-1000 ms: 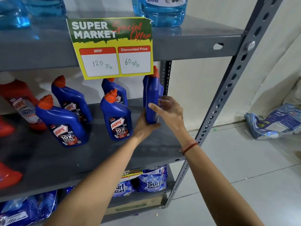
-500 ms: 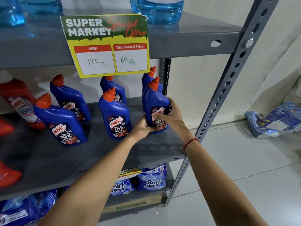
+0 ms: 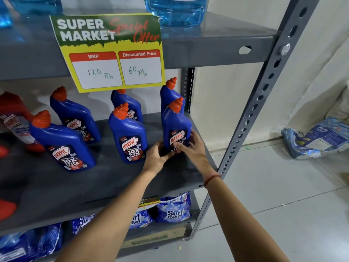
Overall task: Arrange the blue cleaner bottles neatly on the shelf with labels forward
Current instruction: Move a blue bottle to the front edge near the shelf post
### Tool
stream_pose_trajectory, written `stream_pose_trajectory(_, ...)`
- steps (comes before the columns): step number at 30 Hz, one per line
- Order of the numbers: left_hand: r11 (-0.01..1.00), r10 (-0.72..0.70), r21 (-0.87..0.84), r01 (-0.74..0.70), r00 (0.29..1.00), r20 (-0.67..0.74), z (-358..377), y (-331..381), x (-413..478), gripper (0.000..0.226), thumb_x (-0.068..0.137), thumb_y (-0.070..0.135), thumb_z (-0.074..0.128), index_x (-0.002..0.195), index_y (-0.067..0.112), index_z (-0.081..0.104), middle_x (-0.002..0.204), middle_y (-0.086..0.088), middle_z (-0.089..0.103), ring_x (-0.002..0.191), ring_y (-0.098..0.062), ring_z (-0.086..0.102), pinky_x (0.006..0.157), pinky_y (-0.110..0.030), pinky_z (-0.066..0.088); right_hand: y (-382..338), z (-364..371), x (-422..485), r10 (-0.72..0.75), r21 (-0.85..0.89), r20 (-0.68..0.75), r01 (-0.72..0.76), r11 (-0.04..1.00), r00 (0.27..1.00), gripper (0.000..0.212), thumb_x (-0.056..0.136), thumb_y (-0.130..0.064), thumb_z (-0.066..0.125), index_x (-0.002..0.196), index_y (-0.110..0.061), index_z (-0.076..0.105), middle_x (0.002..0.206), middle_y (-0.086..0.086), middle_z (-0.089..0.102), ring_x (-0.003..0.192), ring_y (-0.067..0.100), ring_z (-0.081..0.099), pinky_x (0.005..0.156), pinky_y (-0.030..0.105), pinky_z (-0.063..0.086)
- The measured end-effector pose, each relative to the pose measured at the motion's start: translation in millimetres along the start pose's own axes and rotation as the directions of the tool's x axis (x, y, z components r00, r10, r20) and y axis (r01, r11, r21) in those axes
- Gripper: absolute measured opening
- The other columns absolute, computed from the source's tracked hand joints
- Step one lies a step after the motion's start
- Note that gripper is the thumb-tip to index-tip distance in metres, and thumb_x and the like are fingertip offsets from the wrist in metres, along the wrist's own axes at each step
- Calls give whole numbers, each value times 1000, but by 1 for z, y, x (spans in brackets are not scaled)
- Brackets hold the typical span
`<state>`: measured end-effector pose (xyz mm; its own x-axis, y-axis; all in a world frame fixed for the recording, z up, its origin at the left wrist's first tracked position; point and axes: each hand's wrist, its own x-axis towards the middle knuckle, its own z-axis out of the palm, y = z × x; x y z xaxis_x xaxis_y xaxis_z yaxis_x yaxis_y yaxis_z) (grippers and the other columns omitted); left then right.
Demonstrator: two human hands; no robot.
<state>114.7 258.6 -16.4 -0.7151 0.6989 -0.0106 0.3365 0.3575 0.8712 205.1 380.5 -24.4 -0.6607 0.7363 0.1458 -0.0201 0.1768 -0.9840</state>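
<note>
Several blue Harpic bottles with orange caps stand on the grey middle shelf (image 3: 113,178). The front right bottle (image 3: 176,123) stands upright with its label facing me, and both hands hold its base. My left hand (image 3: 157,157) grips the lower left side, my right hand (image 3: 190,146) wraps the lower right and covers part of the label. Another blue bottle (image 3: 170,95) stands right behind it. The middle front bottle (image 3: 128,137) and the left front bottle (image 3: 62,142) also show their labels forward. Two more blue bottles (image 3: 75,114) stand in the back row.
Red Harpic bottles (image 3: 15,118) stand at the left end of the shelf. A yellow price sign (image 3: 111,53) hangs from the upper shelf. The grey perforated post (image 3: 251,118) rises at the right. Surf Excel packs (image 3: 173,208) lie below; a blue bag (image 3: 317,137) lies on the floor.
The front right bottle was held up with its side towards me, then turned label forward and lowered onto the shelf. Both hands have slid down to its base.
</note>
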Motion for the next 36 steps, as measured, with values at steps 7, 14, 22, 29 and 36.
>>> stream_pose_trajectory(7,993,-20,114,20,1000,-3,16,-9,1,37,87,21,59,119,5,52,117,-19,61,112,-32,55,96,-40,45,16,-3,-4,45,21,2,-45,999,999,57,78,-20,73,127,-17,45,113,1,61,103,8,59,78,13,50)
stream_pose_trajectory(14,967,-46,249,47,999,-9,22,-3,2,33,90,26,54,107,-2,52,113,-26,59,110,-39,51,96,-44,41,14,-2,-6,51,30,17,-52,998,999,57,82,-22,69,131,-17,42,115,-1,59,103,7,58,82,14,51)
stream_pose_trajectory(22,962,-76,266,61,996,45,24,1,-20,45,92,28,49,128,2,43,129,-24,53,125,-39,42,110,-46,30,8,-6,-32,76,6,-1,-76,997,997,49,85,-18,65,128,-17,42,114,2,57,104,14,55,93,30,48)
stream_pose_trajectory(29,980,48,194,-55,998,37,27,-9,-62,32,89,24,56,114,4,53,115,-17,62,112,-37,48,98,-42,37,10,-13,-77,63,-55,-30,-64,996,998,50,85,-21,64,128,-10,41,120,9,60,107,20,58,94,33,49)
stream_pose_trajectory(36,975,117,190,-118,993,19,28,-3,-84,31,90,19,54,115,2,52,115,-17,62,109,-34,51,103,-44,34,5,-16,-97,62,-42,-24,-63,997,998,46,85,-15,64,124,-6,42,114,9,60,105,22,60,93,38,51)
